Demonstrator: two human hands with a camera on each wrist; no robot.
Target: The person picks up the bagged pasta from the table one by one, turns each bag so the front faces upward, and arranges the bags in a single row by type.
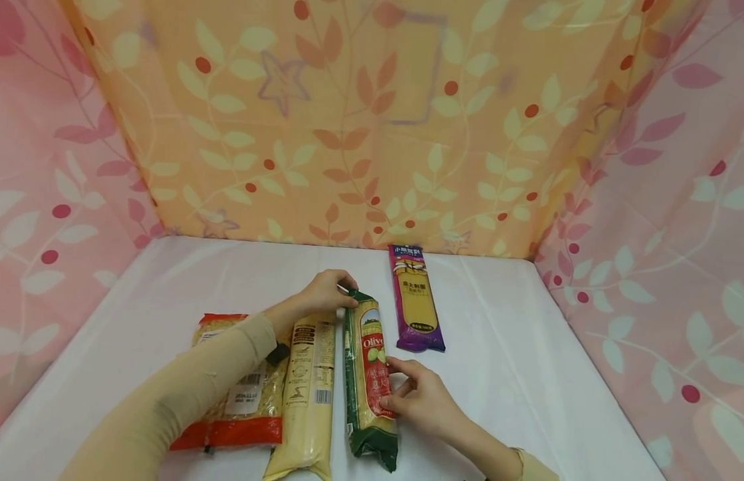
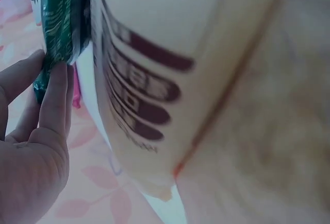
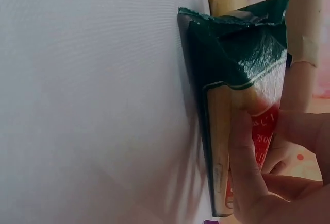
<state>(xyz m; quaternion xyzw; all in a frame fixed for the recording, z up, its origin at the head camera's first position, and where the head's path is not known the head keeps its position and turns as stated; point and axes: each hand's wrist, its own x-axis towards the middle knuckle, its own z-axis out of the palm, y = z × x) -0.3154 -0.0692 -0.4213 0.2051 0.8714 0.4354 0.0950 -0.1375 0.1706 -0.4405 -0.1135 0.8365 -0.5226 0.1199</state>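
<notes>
A white cloth-covered worktop (image 1: pixel 516 374) carries a red-edged transparent plastic bag (image 1: pixel 251 407) near left, a long cream packet (image 1: pixel 307 404) beside it and, farther right, a purple-and-yellow packet (image 1: pixel 417 299).

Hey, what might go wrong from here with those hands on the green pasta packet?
The left hand pinches the green packet by its far end, so that grip might slip if it took the weight. The cream packet lies close beside it and might get bumped. The left sleeve crosses over the red-edged bag and could drag it.
</notes>
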